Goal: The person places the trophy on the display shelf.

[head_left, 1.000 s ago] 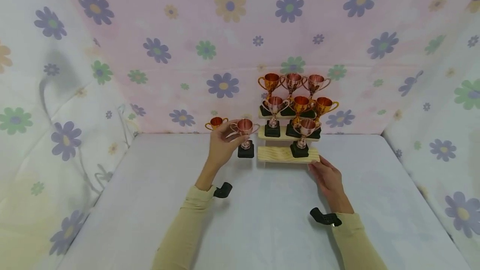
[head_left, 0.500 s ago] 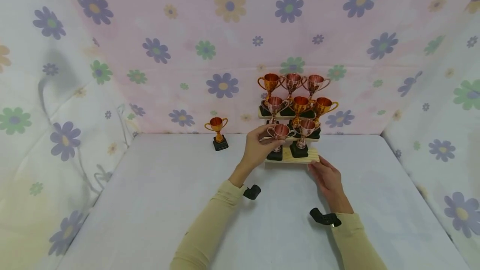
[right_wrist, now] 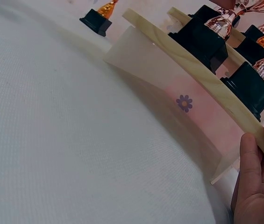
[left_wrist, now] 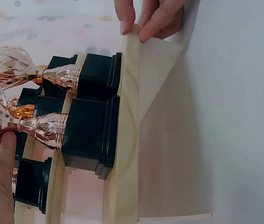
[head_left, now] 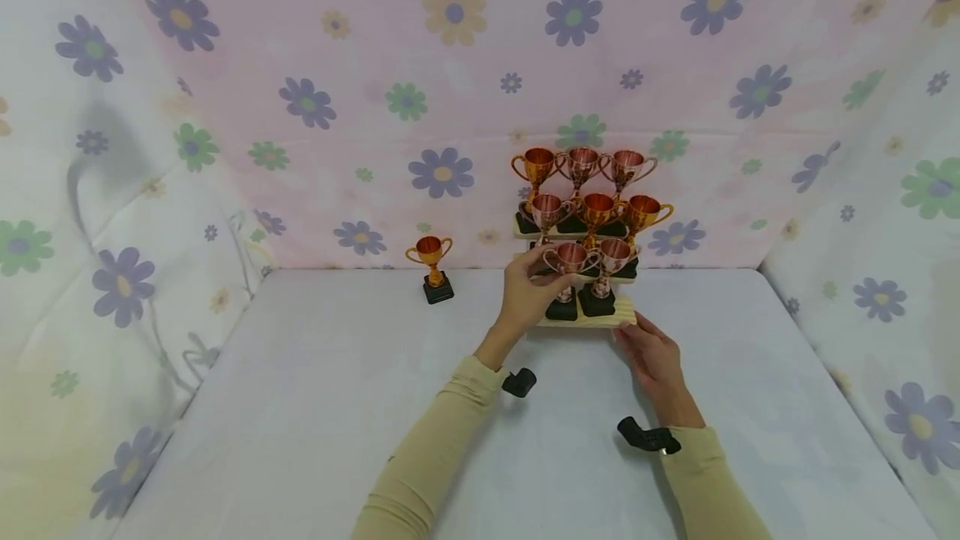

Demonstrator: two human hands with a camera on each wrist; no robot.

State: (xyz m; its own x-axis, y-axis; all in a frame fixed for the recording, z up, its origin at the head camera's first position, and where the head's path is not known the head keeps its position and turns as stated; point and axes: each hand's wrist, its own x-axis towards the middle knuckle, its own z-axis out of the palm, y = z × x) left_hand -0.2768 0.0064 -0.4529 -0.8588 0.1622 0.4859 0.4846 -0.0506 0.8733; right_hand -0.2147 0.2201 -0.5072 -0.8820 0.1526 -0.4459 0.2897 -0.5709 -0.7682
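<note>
My left hand (head_left: 528, 294) pinches a rose-gold trophy cup (head_left: 572, 258) by its bowl and stem. In the left wrist view, the black base (left_wrist: 89, 135) of this cup sits upright on the lowest wooden shelf board (left_wrist: 128, 140). Close on its right stands another rose-gold trophy cup (head_left: 615, 255). My right hand (head_left: 654, 361) grips the right end of that same board, thumb above and fingers below, as the right wrist view shows. The stepped display stand carries three cups on its middle board and three on its top one. My left hand hides part of the boards.
A single gold trophy cup (head_left: 431, 252) stands on the white table (head_left: 300, 390), left of the stand. Clear side panels (right_wrist: 141, 60) hold up the boards. Flower-print cloth (head_left: 337, 190) hangs close behind.
My left hand has carried the rose-gold cup rightward from beside the stand onto the lowest board, then slid a little further right, close to the other cup. My right hand stays put.
</note>
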